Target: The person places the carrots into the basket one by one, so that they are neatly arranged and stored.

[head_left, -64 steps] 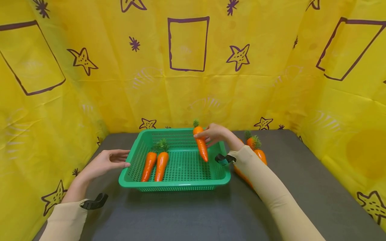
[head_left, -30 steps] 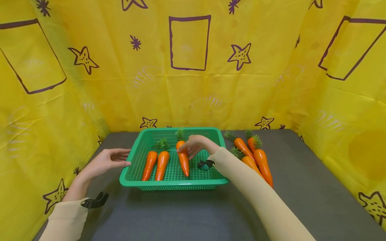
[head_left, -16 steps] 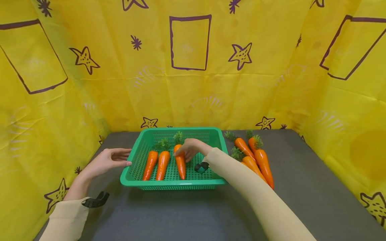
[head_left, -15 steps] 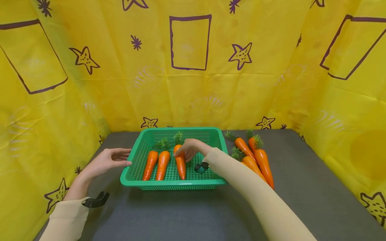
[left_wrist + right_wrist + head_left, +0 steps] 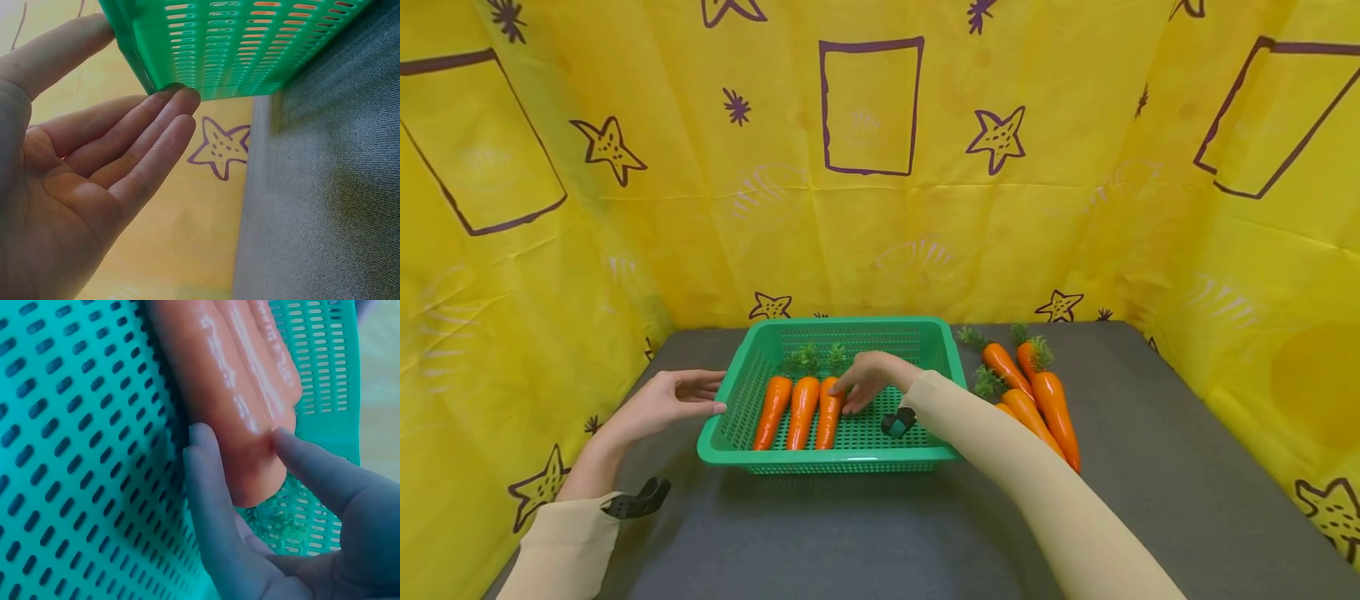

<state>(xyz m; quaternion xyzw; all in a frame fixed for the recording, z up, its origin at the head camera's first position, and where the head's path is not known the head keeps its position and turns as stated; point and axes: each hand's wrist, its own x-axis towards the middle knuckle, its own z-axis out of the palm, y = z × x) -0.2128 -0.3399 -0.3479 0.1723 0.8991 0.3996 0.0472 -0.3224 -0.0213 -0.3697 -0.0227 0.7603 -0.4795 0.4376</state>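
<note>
Far left: printed yellow cloth [image 5: 490, 275] hangs as a side wall; it also closes off the back and the right. Left hand [image 5: 662, 404], beige sleeve [image 5: 561, 550] and black strap [image 5: 638, 500] at the wrist, at the left end of a green perforated plastic basket [image 5: 827, 457]. Thumb at the rim, fingers extended against the outer wall; grip apart, not closed round anything.

Inside basket, left half, three glossy orange tapered carrots with green leafy tops, side by side, tips toward the person: left carrot [image 5: 772, 412], middle carrot [image 5: 803, 412], right carrot [image 5: 829, 417]. The right carrot lies close alongside the middle one. Right hand [image 5: 872, 377] reaches in over the basket's right side; grip clamped on the right carrot, thumb and fingers on opposite sides of its thick end (right wrist view).

Right of basket: a loose pile of similar carrots [image 5: 1054, 412], at least four, on the dark grey table [image 5: 775, 533]. Its near part is partly hidden behind the right sleeve [image 5: 1037, 492].
</note>
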